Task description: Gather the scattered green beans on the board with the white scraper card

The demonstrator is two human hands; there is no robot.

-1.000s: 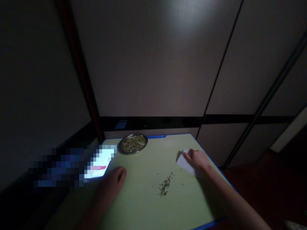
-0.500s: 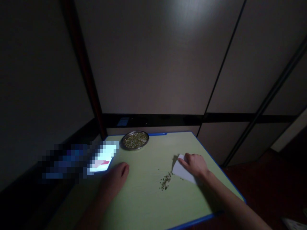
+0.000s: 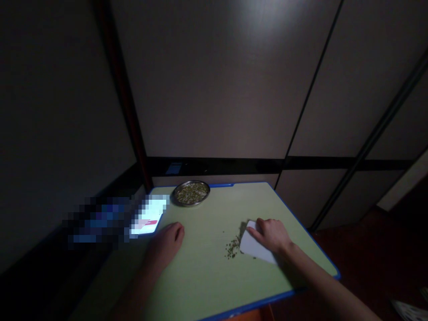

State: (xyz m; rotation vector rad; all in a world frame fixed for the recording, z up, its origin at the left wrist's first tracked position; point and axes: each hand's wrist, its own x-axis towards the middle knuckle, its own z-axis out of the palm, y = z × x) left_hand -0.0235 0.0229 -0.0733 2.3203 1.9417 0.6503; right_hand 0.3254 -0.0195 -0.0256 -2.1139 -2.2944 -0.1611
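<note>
My right hand grips a flat white card, thumb on its upper face, tilted against the tabletop. Along the card's left edge lies a loose scatter of small greenish-brown beans or seeds. A few stray ones sit just beyond the card's lower edge. My left hand rests on the left of the table as a loose fist, with nothing showing in it. Farther back stands a round metal plate with many small green and pale pieces spread over it.
The light green table has a blue edge and stands against dark cabinet panels. A bright screen, partly pixelated, lies at the left beside my left hand. Reddish floor shows on the right.
My right hand and the white card have come slightly toward me, with the card closer against the scattered beans. My left fist stays on the table; the view has shifted a little.
</note>
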